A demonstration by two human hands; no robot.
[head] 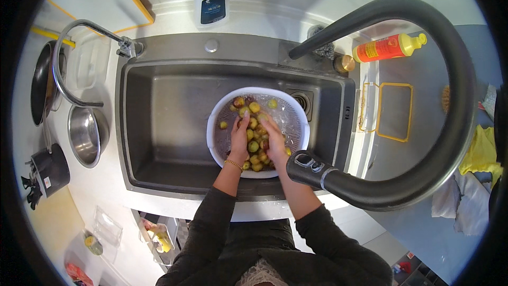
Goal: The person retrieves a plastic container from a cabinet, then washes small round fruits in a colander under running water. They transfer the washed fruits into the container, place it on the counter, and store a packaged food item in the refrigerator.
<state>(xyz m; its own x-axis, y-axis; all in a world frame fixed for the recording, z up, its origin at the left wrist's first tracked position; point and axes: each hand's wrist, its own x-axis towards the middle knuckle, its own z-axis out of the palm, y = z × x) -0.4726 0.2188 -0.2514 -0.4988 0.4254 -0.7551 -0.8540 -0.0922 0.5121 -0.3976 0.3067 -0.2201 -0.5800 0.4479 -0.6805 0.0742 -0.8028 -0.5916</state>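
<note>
A white plastic basin (210, 137) with slotted inner walls stands in the right half of a dark grey sink (174, 115). Water fills it, along with many small round fruits (253, 146), yellow-green with reddish-brown patches. My left hand (239, 139) and my right hand (274, 135) reach into the basin and cup a heap of these fruits between them. The fingers curve inward around the fruits, and some fingertips are hidden among them. A beaded bracelet (234, 163) circles my left wrist. A few fruits lie apart near the basin's far and left sides.
A black pull-out faucet (462, 87) arches over the right side, its spray head (307, 167) close above my right forearm. A chrome faucet (59, 67) and steel bowl (85, 137) stand left. Behind are a white bottle (212, 0) and, at right, a dish-soap bottle (383, 47).
</note>
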